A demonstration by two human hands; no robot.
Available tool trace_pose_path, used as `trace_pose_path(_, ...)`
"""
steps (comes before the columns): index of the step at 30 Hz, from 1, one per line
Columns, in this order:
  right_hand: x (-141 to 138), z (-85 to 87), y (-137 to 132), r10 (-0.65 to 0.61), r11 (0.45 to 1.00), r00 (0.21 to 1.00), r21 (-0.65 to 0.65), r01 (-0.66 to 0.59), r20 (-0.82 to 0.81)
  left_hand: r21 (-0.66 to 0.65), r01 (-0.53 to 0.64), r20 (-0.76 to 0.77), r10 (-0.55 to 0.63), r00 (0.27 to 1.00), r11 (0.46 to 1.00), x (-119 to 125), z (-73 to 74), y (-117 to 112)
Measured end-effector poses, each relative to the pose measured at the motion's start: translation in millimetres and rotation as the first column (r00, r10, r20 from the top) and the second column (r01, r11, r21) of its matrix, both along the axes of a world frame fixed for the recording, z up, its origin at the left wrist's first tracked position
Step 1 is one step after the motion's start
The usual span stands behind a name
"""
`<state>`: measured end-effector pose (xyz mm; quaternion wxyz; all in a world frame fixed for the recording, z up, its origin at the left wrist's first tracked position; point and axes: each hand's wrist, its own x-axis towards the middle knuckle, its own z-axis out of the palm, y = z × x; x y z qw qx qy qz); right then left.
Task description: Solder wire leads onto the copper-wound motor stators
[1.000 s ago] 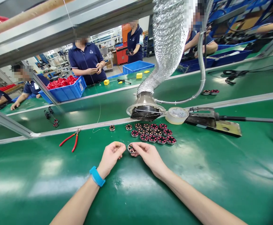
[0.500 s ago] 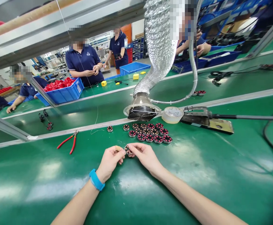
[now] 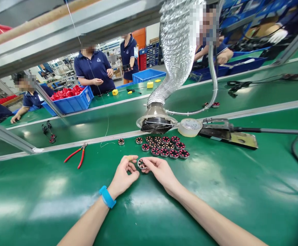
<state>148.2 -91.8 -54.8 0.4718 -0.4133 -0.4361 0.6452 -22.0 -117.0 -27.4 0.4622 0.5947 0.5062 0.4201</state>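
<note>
Between the thumb and fingers of my right hand (image 3: 159, 169) is a small round motor stator (image 3: 141, 164), its ring of copper-coloured coils facing me. My left hand (image 3: 125, 173) is just left of it, thumb and index finger parted, holding nothing that I can see. A blue band (image 3: 107, 197) circles my left wrist. Beyond my hands, several similar stators (image 3: 164, 146) with pinkish-red and copper coils stand in a cluster on the green bench. Two more, a stator (image 3: 121, 141) and a stator (image 3: 139, 140), sit apart to the left of that cluster.
Red-handled pliers (image 3: 77, 155) lie open at the left. A fume duct hood (image 3: 156, 120) hangs low behind the stators. Right of it are a tape roll (image 3: 190, 127) and a soldering iron stand (image 3: 217, 131) with a rod-like handle. Co-workers sit or stand across the line.
My left hand's thumb and index finger have come apart, and the fingers have drawn off the stator. My right hand still holds it. The view has shifted slightly.
</note>
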Motion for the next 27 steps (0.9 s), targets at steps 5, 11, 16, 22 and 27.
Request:
trace_pose_path(5, -2, 6.4, -2, 0.049, 0.998, 0.999, 0.032, -0.049, -0.012, 0.097, 0.07, -0.149, -0.056, 0.987, 0.993, 2, 2.6, -3)
trace_pose_path(11, -3, 6.6, -4, 0.044, 0.998, 0.997, 0.041, -0.046, 0.056, 0.119, 0.039, -0.187, -0.016, 0.982, 0.992, -3, 0.3, 3)
trace_pose_path(16, 0, 2.3, -4, -0.261, 0.956, 0.926, 0.206, 0.209, 0.271, 0.167, -0.02, -0.302, 0.071, 0.951, 0.986, -11, -5.4, 8)
trace_pose_path(22, 0, 15.9, -9, -0.378, 0.836, 0.898, 0.501, 0.225, 0.227, 0.21, 0.028, -0.481, 0.078, 0.873, 0.977, 0, -7.5, 24)
trace_pose_path(27, -3, 21.6, -19, -0.375, 0.695, 0.887, 0.715, 0.078, 0.268, 0.187, 0.037, -0.472, 0.056, 0.88, 0.982, 13, -11.8, 49)
